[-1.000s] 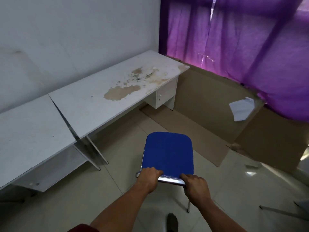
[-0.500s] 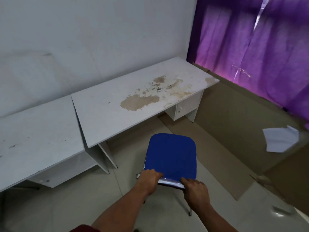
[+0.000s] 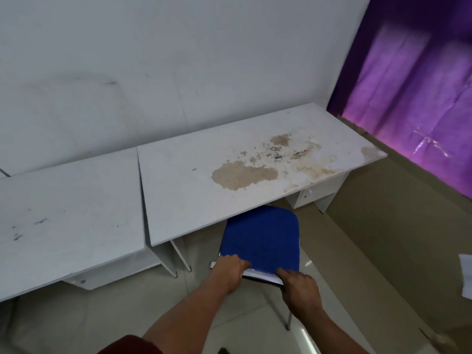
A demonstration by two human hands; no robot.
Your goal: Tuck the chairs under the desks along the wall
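Observation:
A chair with a blue padded seat (image 3: 260, 241) and a chrome frame stands in front of the stained white desk (image 3: 199, 195). The seat's far edge reaches the desk's front edge, perhaps just beneath it. My left hand (image 3: 229, 270) grips the near chrome edge of the chair at its left. My right hand (image 3: 300, 287) grips the same edge at its right. One rear chair leg (image 3: 288, 320) shows below my right wrist. A second white desk (image 3: 66, 226) adjoins the first on the left, along the wall.
A white wall backs both desks. A purple curtain (image 3: 413, 93) hangs at the right. Brown cardboard sheets (image 3: 383, 238) cover the floor and lower wall on the right, with a white paper (image 3: 466, 277) on them. The stained desk has a drawer unit (image 3: 314, 195) at its right end.
The chair has moved forward towards the stained desk, its far edge now at the desk's front. My view has swung left, and both hands keep their grip.

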